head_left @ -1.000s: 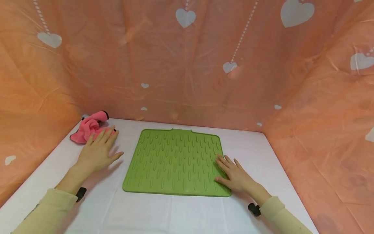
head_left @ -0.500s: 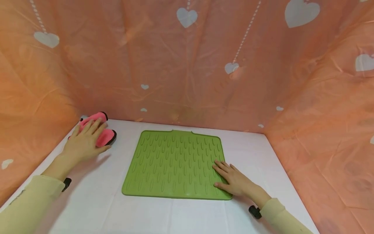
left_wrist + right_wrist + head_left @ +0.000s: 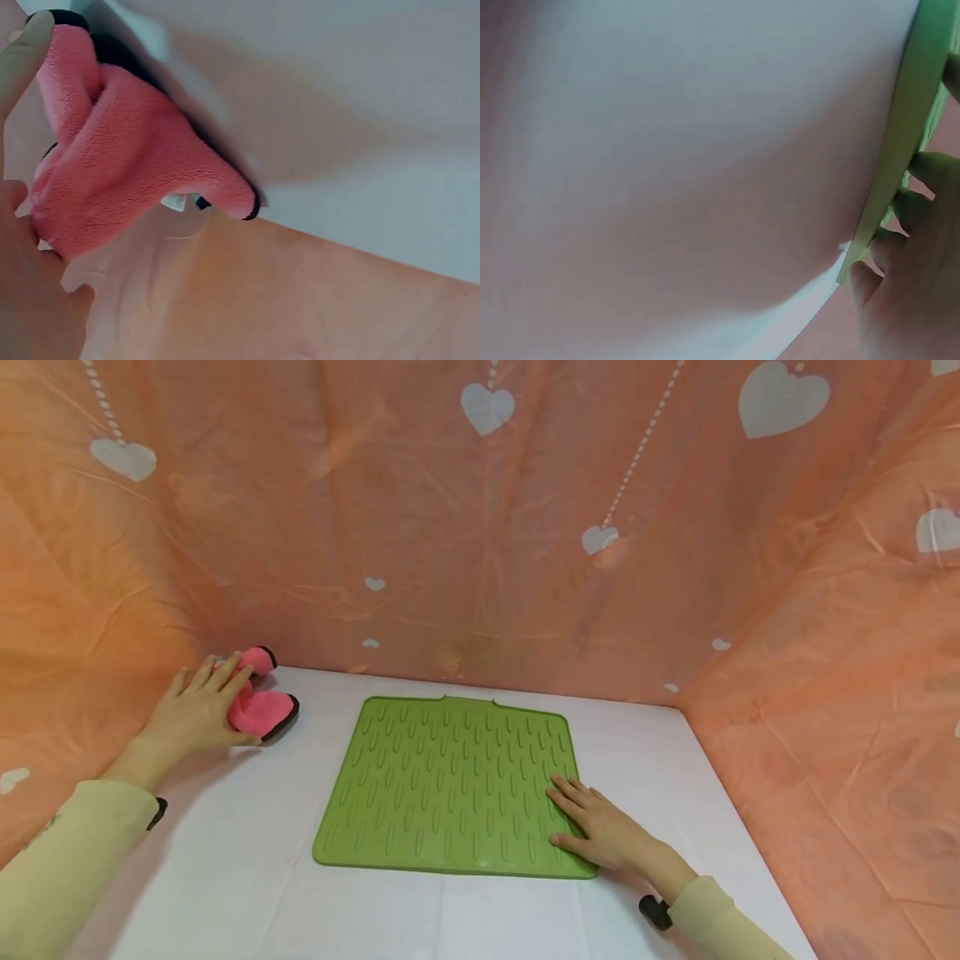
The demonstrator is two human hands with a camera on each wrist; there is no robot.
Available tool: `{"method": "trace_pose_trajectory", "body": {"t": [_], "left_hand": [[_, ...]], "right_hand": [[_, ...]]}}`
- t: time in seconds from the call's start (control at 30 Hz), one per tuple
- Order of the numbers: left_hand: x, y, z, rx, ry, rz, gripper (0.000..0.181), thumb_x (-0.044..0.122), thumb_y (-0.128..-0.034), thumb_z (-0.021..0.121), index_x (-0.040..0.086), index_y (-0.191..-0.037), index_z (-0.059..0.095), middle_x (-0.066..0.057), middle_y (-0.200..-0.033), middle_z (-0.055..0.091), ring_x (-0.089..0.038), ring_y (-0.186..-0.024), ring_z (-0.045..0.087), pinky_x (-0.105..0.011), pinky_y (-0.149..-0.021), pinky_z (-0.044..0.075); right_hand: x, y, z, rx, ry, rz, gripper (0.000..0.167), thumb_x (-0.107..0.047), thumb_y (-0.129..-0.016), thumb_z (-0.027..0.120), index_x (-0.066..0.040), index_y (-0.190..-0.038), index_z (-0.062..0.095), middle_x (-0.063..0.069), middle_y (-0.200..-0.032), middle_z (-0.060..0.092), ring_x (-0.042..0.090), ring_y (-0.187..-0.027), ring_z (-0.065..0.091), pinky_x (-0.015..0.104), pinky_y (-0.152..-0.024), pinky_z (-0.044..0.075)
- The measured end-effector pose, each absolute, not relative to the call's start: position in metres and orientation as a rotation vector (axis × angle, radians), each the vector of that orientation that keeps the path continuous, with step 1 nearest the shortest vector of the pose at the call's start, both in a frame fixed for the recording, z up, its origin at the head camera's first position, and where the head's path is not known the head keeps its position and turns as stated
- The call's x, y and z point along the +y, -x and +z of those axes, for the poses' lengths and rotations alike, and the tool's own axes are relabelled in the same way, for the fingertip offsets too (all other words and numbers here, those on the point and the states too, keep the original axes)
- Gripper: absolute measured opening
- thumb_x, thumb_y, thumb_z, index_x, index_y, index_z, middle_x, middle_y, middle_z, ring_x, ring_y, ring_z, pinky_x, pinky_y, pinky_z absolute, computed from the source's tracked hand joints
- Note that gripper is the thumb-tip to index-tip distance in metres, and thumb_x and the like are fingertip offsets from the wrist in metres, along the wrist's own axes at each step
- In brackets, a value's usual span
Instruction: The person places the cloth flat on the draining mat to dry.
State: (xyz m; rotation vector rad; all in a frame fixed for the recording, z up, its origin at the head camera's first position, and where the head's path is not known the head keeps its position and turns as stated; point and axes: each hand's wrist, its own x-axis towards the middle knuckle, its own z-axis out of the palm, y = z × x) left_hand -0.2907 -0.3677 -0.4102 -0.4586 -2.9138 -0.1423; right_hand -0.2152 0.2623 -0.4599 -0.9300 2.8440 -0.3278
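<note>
A crumpled pink cloth (image 3: 262,713) with black edging lies at the back left, partly hidden by my left hand (image 3: 189,717). The fingers are spread over its left side and the thumb is at its near edge. In the left wrist view, the plush cloth (image 3: 124,161) stands in soft folds between the thumb and the other fingers. A green ridged mat (image 3: 450,785), which looks like a drying mat, lies flat in the middle. My right hand (image 3: 606,832) rests with spread fingers on its right edge; the right wrist view shows the fingertips along the green rim (image 3: 889,150).
Everything lies on a white tabletop (image 3: 375,914). An orange curtain (image 3: 480,527) with pale hearts encloses the back and both sides, and comes close to the left hand and the cloth.
My left hand has moved left and slightly back, from in front of the cloth to over its left part. The right hand has stayed on the mat's right edge, almost still.
</note>
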Motion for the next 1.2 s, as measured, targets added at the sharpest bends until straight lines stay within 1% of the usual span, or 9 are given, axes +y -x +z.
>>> {"method": "trace_pose_trajectory", "body": {"t": [0.1, 0.3, 0.43, 0.6, 0.73, 0.87, 0.97, 1.03, 1.2], "left_hand": [[-0.369, 0.293, -0.414, -2.894, 0.486, -0.180, 0.115, 0.043, -0.0722, 0.093, -0.011, -0.154, 0.034, -0.033, -0.164, 0.020, -0.062, -0.145, 0.019, -0.077, -0.113, 0.016], [-0.368, 0.294, -0.423, -2.862, 0.545, -0.242, 0.100, 0.029, -0.0786, 0.090, -0.012, -0.152, 0.037, -0.036, -0.158, 0.027, -0.063, -0.137, 0.026, -0.073, -0.116, 0.019], [-0.365, 0.293, -0.428, -2.843, 0.541, -0.242, 0.086, 0.024, -0.0832, 0.087, -0.006, -0.150, 0.043, -0.032, -0.155, 0.033, -0.063, -0.134, 0.030, -0.077, -0.104, 0.035], [-0.362, 0.296, -0.433, -2.798, 0.498, -0.289, 0.068, 0.020, -0.0876, 0.083, 0.000, -0.145, 0.053, -0.025, -0.152, 0.044, -0.052, -0.134, 0.036, -0.075, -0.095, 0.043], [-0.360, 0.301, -0.434, -2.761, 0.466, -0.376, 0.054, 0.013, -0.0881, 0.082, -0.002, -0.136, 0.061, -0.028, -0.144, 0.052, -0.050, -0.130, 0.041, -0.073, -0.095, 0.044], [-0.358, 0.306, -0.437, -2.659, 0.497, -0.466, 0.044, 0.001, -0.0817, 0.083, -0.007, -0.122, 0.068, -0.032, -0.130, 0.060, -0.053, -0.119, 0.048, -0.067, -0.098, 0.041], [-0.358, 0.309, -0.439, -2.587, 0.516, -0.522, 0.038, -0.004, -0.0787, 0.084, -0.011, -0.113, 0.071, -0.034, -0.120, 0.064, -0.055, -0.111, 0.052, -0.063, -0.096, 0.041], [-0.357, 0.310, -0.441, -2.566, 0.505, -0.563, 0.032, -0.005, -0.0804, 0.083, -0.012, -0.110, 0.072, -0.033, -0.116, 0.067, -0.055, -0.107, 0.055, -0.063, -0.094, 0.044], [-0.357, 0.310, -0.439, -2.565, 0.438, -0.617, 0.026, -0.003, -0.0852, 0.080, -0.009, -0.110, 0.073, -0.030, -0.111, 0.069, -0.050, -0.103, 0.059, -0.063, -0.089, 0.049]], "right_hand": [[0.263, 0.214, -0.461, 2.851, 0.929, -0.328, 0.076, -0.051, -0.105, 0.056, -0.003, -0.160, 0.037, 0.018, -0.169, 0.027, 0.046, -0.153, 0.027, 0.064, -0.120, 0.027], [0.263, 0.215, -0.461, 2.863, 0.937, -0.319, 0.075, -0.051, -0.105, 0.056, -0.003, -0.160, 0.037, 0.018, -0.169, 0.028, 0.046, -0.153, 0.027, 0.063, -0.120, 0.027], [0.262, 0.215, -0.462, 2.863, 0.938, -0.313, 0.075, -0.051, -0.105, 0.056, -0.003, -0.160, 0.037, 0.017, -0.169, 0.027, 0.045, -0.153, 0.027, 0.063, -0.120, 0.027], [0.262, 0.215, -0.461, 2.853, 0.936, -0.318, 0.075, -0.051, -0.105, 0.056, -0.004, -0.160, 0.037, 0.017, -0.169, 0.027, 0.045, -0.153, 0.027, 0.064, -0.120, 0.026], [0.262, 0.216, -0.461, 2.855, 0.940, -0.317, 0.075, -0.051, -0.105, 0.056, -0.004, -0.161, 0.037, 0.017, -0.169, 0.027, 0.045, -0.153, 0.027, 0.064, -0.120, 0.027], [0.262, 0.216, -0.461, 2.855, 0.943, -0.325, 0.075, -0.051, -0.105, 0.056, -0.004, -0.161, 0.037, 0.017, -0.169, 0.027, 0.045, -0.153, 0.027, 0.064, -0.120, 0.027], [0.263, 0.216, -0.462, 2.851, 0.945, -0.329, 0.075, -0.051, -0.105, 0.056, -0.004, -0.160, 0.037, 0.017, -0.169, 0.027, 0.045, -0.153, 0.027, 0.063, -0.120, 0.027], [0.263, 0.216, -0.462, 2.851, 0.947, -0.327, 0.075, -0.051, -0.105, 0.056, -0.004, -0.160, 0.037, 0.017, -0.169, 0.027, 0.045, -0.153, 0.027, 0.063, -0.120, 0.027], [0.264, 0.216, -0.464, 2.855, 0.946, -0.324, 0.075, -0.051, -0.105, 0.056, -0.004, -0.160, 0.037, 0.017, -0.169, 0.027, 0.046, -0.153, 0.027, 0.063, -0.120, 0.027]]}}
